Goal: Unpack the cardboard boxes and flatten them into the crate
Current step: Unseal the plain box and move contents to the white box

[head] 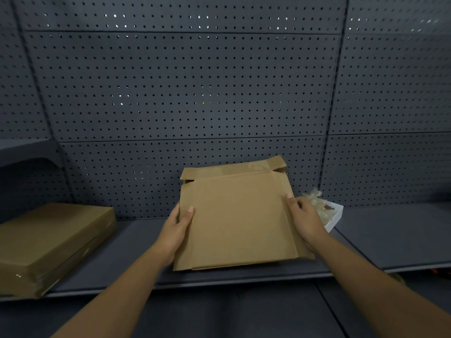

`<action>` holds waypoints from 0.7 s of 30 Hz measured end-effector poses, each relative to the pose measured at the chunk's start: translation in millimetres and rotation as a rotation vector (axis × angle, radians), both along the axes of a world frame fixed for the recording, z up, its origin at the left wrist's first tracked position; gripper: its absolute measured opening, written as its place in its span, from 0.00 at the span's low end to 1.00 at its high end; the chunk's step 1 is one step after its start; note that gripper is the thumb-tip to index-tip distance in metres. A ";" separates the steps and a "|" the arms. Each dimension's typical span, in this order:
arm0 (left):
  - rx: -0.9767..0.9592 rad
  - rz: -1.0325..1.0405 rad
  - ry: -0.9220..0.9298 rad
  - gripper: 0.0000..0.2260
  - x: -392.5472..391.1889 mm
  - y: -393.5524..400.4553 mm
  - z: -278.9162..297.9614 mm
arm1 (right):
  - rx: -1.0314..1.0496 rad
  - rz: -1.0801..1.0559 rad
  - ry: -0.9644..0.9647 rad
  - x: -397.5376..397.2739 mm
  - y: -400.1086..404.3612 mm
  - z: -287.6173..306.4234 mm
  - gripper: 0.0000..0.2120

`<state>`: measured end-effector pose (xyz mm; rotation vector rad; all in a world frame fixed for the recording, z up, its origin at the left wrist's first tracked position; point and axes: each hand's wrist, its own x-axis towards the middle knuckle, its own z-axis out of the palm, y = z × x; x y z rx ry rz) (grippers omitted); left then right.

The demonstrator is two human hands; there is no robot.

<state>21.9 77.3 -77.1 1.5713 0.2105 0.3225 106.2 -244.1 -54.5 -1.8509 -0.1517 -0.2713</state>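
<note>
Both forearms extended forward, bare. Left hand curled round left edge of flattened cardboard box, thumb on top. Right hand gripped on right edge, thumb on top.

Two hands: left hand and right hand. Two cardboard items: one flattened cardboard box, centre, and one closed cardboard box, left. One white tray with clear wrapped contents, number indeterminate. One shelf. Pegboard panels behind; several are visible.
</note>
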 end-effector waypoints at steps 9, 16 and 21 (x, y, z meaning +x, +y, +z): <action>0.058 -0.014 -0.125 0.21 -4.7 -24.1 19.6 | 0.031 -0.087 -0.052 -29.6 -22.3 21.4 0.31; 0.083 -0.115 -0.174 0.14 -12.9 -83.7 43.9 | 0.050 -0.238 -0.052 -78.7 -80.2 26.0 0.28; 0.104 -0.247 -0.163 0.11 -17.4 -138.0 46.8 | 0.036 -0.360 -0.016 -123.1 -138.8 20.2 0.28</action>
